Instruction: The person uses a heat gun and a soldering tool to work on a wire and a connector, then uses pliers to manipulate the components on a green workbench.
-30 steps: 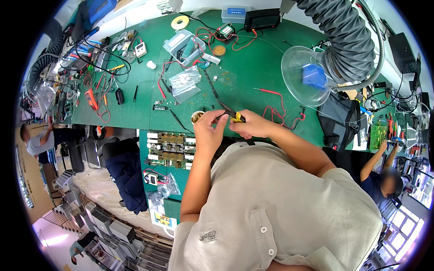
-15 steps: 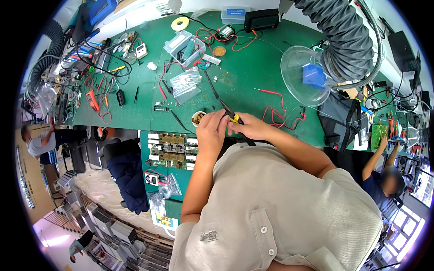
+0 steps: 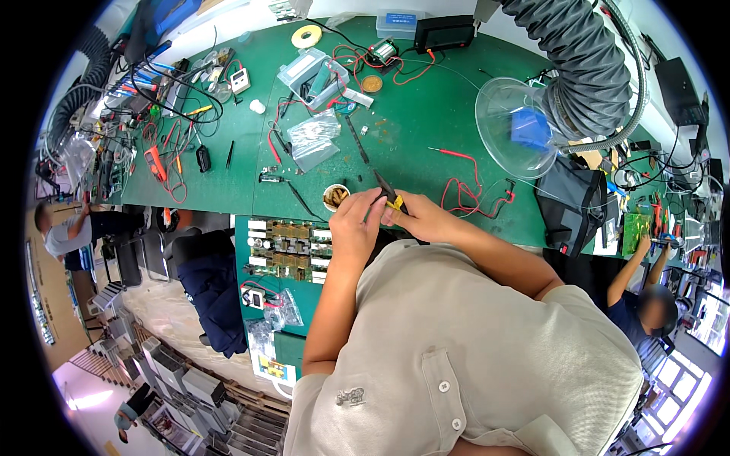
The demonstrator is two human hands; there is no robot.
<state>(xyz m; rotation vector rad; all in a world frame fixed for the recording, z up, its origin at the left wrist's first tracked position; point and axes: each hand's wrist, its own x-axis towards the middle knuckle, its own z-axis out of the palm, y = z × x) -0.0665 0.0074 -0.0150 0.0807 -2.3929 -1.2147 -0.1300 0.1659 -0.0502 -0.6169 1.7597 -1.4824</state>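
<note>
My left hand is closed with fingertips pinched at a black-and-yellow tool, which looks like pliers; whatever small piece it may hold is hidden. My right hand grips that tool, its dark tip pointing up and left. Just left of my fingers stands a white cup of small brownish pieces. A thin dark strip lies beyond the tool. Below and left of my hands, circuit boards rest on a lower green surface.
The green bench carries a red test lead, plastic bags, an open clear box and a black bag. An extraction hood hangs at right. Co-workers are at both sides.
My hands have shifted slightly, still together, and the tool has turned a little, its tip angled more steeply away from me. The bench items look unchanged.
</note>
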